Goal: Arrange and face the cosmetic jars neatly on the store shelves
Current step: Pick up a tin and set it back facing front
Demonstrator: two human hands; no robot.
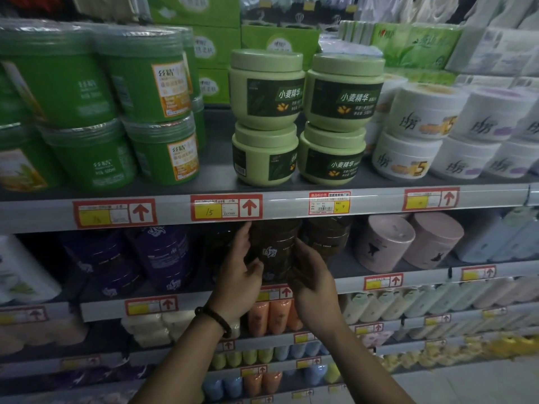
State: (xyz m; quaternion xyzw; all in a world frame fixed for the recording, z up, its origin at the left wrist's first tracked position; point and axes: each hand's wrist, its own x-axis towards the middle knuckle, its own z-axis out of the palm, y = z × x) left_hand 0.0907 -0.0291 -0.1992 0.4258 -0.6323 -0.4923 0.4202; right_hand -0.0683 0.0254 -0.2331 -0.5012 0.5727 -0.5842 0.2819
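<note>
Two-handed, cups the brown jar (275, 249) with left hand (243, 272) and right hand (313, 277) curled round it, seemingly to face its dim label forward.

both hands cup a dark brown jar (274, 252) on the second shelf (379, 282), left hand (243, 266) and right hand (313, 275) on its sides, below pale green jars (300, 118)

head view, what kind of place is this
Most likely a shop's cosmetics aisle: tiered shelves carry red price tags with arrows, identical pale green jars stand stacked two high, and the left hand and right hand grip a dark brown jar on the shelf below.
</note>
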